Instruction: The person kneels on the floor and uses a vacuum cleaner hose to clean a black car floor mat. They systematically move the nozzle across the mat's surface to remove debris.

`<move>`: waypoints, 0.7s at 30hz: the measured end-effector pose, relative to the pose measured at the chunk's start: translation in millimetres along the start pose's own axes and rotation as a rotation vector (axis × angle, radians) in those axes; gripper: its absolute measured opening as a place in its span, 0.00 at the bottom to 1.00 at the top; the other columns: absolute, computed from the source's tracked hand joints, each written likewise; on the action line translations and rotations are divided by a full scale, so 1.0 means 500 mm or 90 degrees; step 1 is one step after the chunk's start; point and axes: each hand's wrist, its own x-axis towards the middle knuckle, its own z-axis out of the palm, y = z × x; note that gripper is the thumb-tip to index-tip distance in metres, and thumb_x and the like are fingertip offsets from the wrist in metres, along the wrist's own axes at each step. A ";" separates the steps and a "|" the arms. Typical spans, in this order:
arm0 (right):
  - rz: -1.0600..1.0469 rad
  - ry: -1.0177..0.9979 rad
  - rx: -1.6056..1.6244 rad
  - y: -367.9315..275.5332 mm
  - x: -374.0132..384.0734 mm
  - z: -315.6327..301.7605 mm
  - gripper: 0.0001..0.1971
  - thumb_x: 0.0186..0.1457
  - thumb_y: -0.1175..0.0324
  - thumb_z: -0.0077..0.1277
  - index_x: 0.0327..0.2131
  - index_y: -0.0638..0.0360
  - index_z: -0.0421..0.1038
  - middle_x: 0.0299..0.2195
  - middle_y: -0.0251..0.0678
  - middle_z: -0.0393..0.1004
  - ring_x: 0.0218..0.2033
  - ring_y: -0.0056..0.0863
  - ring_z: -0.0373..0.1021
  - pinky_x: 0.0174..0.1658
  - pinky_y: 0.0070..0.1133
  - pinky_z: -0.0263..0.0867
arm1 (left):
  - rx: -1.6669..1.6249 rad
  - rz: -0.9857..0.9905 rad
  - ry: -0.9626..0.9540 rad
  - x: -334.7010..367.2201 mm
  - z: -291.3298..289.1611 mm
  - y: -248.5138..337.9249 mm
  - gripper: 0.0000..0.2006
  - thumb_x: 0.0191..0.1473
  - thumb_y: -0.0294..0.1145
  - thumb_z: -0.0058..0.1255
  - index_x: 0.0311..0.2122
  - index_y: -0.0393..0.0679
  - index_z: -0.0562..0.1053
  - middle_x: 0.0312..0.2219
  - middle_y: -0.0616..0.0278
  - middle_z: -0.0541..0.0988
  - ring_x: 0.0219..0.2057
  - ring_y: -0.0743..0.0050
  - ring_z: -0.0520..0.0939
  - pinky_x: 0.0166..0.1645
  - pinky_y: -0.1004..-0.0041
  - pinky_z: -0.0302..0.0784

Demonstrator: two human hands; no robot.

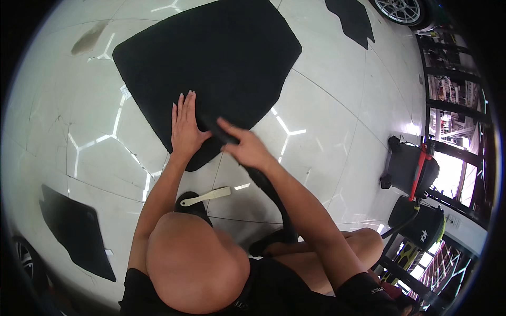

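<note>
Blk mat [211,58] touched by L hand [186,129], blk nozzle [220,131] gripped by R hand [249,150].
L palm laid down, fingers held straight; cream brush [208,196] seen nr shoe [197,209].

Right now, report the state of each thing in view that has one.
Large black mat: laid flat
Left hand: open, on the mat
Black hose: bent, held
Right hand: closed around the hose
Cream-handled tool: lying loose, unheld
Left small mat: untouched
Upper-right small mat: untouched
</note>
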 end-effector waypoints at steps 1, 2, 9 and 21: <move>0.031 0.085 0.065 0.007 0.009 -0.025 0.45 0.54 0.67 0.63 0.76 0.48 0.59 0.74 0.53 0.61 0.75 0.47 0.59 0.77 0.30 0.52 | -0.020 0.005 0.010 0.004 0.000 0.010 0.60 0.47 0.52 0.77 0.78 0.42 0.53 0.76 0.50 0.59 0.79 0.46 0.55 0.81 0.47 0.44; 0.061 0.171 0.130 0.012 0.011 -0.038 0.44 0.55 0.67 0.62 0.75 0.49 0.60 0.73 0.56 0.63 0.74 0.48 0.62 0.76 0.29 0.54 | -0.041 0.012 0.019 0.010 0.001 0.020 0.60 0.46 0.52 0.78 0.77 0.40 0.54 0.76 0.51 0.60 0.79 0.47 0.55 0.81 0.47 0.45; 0.028 -0.017 0.039 -0.015 -0.041 -0.030 0.42 0.55 0.70 0.60 0.75 0.53 0.60 0.73 0.50 0.65 0.74 0.40 0.63 0.75 0.26 0.57 | -0.011 0.004 0.034 -0.028 0.043 0.027 0.65 0.39 0.61 0.78 0.76 0.39 0.56 0.74 0.49 0.63 0.78 0.45 0.58 0.81 0.46 0.47; 0.220 0.058 0.163 -0.018 -0.068 -0.053 0.41 0.59 0.65 0.59 0.76 0.43 0.59 0.63 0.58 0.75 0.60 0.55 0.76 0.68 0.31 0.66 | 0.009 0.000 0.023 -0.006 -0.006 0.021 0.65 0.39 0.63 0.77 0.76 0.39 0.57 0.74 0.48 0.63 0.78 0.46 0.58 0.81 0.47 0.47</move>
